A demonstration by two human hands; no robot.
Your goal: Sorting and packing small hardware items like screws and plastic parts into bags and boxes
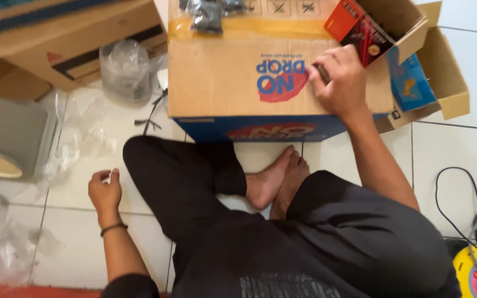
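A small dark object (321, 73) is pinched in the fingers (327, 65) of the right hand (340, 77), pressed against the top of the taped cardboard box (233, 83). Just beyond the fingertips, a red packet (357, 27) is seen leaning in a small open carton (415, 33). The left hand (105, 193) is rested on the tiled floor (454, 149), fingers curled, crumpled clear plastic (78, 143) lying just past them.

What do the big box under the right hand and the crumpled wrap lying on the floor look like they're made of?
The big box looks like brown corrugated cardboard with a matte face, taped along its top edge; the right hand rests on it. The crumpled wrap seems to be thin clear plastic film: glossy, wrinkled and see-through.
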